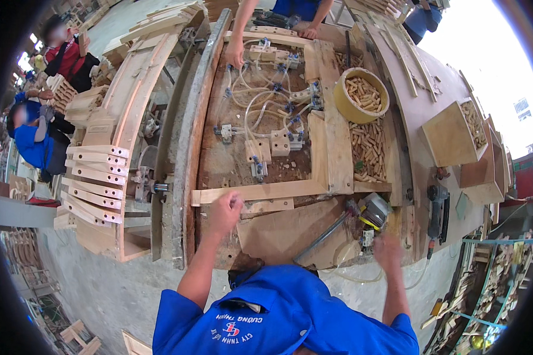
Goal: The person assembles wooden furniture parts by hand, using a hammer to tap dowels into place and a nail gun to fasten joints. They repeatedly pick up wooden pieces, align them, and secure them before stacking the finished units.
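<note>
My left hand [223,214] is closed just over the near wooden rail [260,192] of an L-cornered wooden frame. Whatever its curled fingers may hold cannot be made out. Further right, my right hand [388,253] is blurred, its fingers unclear, beside a small white valve-like fitting [368,238]. A clear and yellow object [374,211] lies just beyond that hand, with a grey tube [323,238] to its left. Inside the frame, clear air hoses [256,112] link several clamp cylinders and wooden blocks [280,142].
A co-worker's hand [235,54] reaches the frame's far left. Wooden dowels fill a yellow bucket [342,100] and a trough [370,148]. A power tool [437,212] lies on the right table near a plywood box [450,139]. Drilled wooden slats [95,177] line the left bench.
</note>
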A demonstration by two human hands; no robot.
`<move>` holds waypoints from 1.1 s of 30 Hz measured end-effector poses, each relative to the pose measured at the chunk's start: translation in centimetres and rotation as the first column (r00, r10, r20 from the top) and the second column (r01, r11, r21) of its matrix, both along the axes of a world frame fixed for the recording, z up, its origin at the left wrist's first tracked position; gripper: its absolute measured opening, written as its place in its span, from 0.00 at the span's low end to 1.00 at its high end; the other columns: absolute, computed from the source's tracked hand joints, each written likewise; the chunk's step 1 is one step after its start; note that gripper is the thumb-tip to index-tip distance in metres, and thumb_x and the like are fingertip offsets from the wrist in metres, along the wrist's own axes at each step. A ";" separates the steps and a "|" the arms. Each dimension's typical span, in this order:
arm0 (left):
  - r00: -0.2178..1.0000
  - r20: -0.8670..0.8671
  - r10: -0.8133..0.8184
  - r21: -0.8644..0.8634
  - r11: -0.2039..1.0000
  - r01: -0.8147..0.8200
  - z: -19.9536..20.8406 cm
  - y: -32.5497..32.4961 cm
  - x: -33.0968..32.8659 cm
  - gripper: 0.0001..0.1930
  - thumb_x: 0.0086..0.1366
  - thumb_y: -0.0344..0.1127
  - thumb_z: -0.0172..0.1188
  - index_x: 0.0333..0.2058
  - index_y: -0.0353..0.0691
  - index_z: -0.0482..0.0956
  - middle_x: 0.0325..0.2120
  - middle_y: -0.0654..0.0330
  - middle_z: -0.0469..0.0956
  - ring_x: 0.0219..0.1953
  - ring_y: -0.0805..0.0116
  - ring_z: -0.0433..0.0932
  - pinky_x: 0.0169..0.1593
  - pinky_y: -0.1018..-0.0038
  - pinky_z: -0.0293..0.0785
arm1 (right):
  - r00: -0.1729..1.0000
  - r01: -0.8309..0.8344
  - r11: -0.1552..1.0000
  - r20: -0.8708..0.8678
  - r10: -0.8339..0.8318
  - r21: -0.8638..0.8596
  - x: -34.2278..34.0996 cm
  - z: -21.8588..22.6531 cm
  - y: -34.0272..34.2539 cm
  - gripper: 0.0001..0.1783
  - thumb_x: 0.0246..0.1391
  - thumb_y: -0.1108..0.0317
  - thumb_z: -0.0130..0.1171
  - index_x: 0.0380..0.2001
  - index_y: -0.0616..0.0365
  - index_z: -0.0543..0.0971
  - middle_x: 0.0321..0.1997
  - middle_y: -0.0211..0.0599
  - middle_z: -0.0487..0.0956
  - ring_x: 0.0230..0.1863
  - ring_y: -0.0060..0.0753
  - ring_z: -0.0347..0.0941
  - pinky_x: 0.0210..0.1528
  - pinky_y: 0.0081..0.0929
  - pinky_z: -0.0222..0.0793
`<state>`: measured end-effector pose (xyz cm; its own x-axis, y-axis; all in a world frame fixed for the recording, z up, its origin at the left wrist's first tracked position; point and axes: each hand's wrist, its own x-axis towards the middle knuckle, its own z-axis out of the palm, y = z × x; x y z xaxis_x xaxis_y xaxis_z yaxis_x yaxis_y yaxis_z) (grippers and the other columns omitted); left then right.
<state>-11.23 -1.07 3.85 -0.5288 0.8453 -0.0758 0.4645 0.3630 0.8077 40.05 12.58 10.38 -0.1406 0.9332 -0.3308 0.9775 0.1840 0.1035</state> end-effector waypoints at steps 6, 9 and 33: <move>0.987 -0.158 -0.018 0.129 0.991 0.038 -0.6 3.5 -3.5 0.16 0.70 0.36 0.67 0.51 0.31 0.84 0.37 0.46 0.88 0.35 0.54 0.88 0.43 0.62 0.84 | 0.984 -0.138 0.984 0.128 0.124 0.109 -1.6 -1.7 -5.4 0.16 0.60 0.61 0.61 0.48 0.54 0.85 0.48 0.44 0.84 0.56 0.51 0.73 0.61 0.48 0.65; 0.993 -0.103 0.060 0.041 0.998 -0.056 0.0 5.3 -5.5 0.16 0.70 0.36 0.67 0.50 0.31 0.85 0.36 0.45 0.88 0.36 0.52 0.88 0.44 0.60 0.84 | 0.999 -0.034 0.970 0.020 0.030 0.241 -1.8 -1.6 -5.1 0.15 0.61 0.62 0.61 0.48 0.52 0.86 0.49 0.44 0.84 0.57 0.51 0.74 0.61 0.49 0.66; 0.915 -0.390 0.102 -0.179 0.966 -0.184 -3.4 17.6 -13.0 0.15 0.71 0.48 0.64 0.38 0.41 0.84 0.33 0.48 0.87 0.39 0.42 0.86 0.42 0.48 0.79 | 0.695 0.534 0.845 -0.579 -0.426 0.019 4.9 -6.1 -5.9 0.06 0.63 0.71 0.63 0.38 0.62 0.85 0.27 0.43 0.84 0.28 0.40 0.83 0.35 0.38 0.76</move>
